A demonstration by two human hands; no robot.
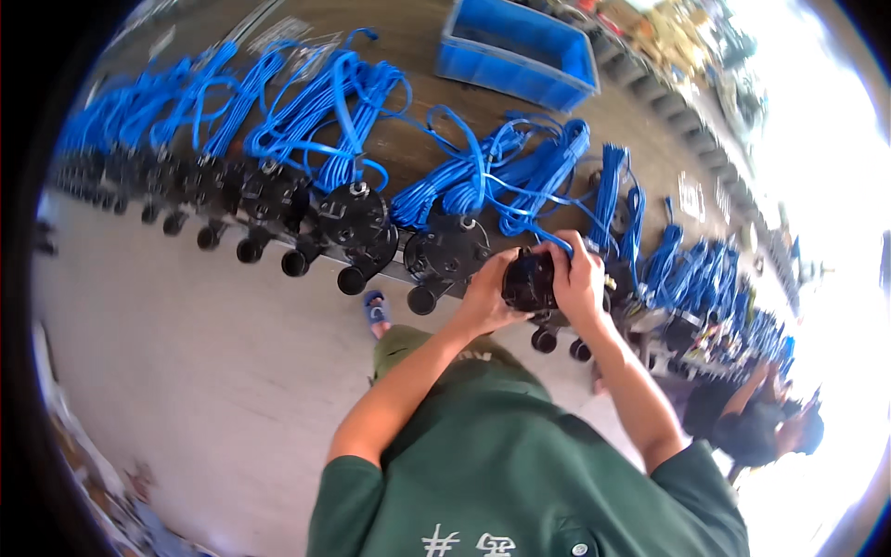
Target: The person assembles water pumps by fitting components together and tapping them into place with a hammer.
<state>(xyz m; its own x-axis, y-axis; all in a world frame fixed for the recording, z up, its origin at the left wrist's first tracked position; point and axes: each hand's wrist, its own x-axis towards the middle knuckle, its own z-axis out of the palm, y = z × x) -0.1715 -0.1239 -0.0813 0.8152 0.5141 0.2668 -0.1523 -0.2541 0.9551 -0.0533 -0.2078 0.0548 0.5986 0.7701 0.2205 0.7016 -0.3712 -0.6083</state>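
Between my two hands, at the table's near edge, is a black round pump housing [528, 282]. My left hand [486, 299] wraps its left side, fingers closed against it. Over its right side and top curl the fingers of my right hand [579, 281]. A blue cable [553, 239] runs to the top of the housing by my right fingers; where it joins is hidden. Just left of my left hand sits a black pump [449, 249] with a short round outlet sticking out past the edge. Coiled blue cable [548, 176] lies behind the housing.
A row of similar black pumps [353, 223] lines the edge to the left, with blue cable bundles [325, 111] behind. A blue plastic bin [510, 82] stands on the far side. At the right, another person [752, 422] works beside more blue cables [705, 274].
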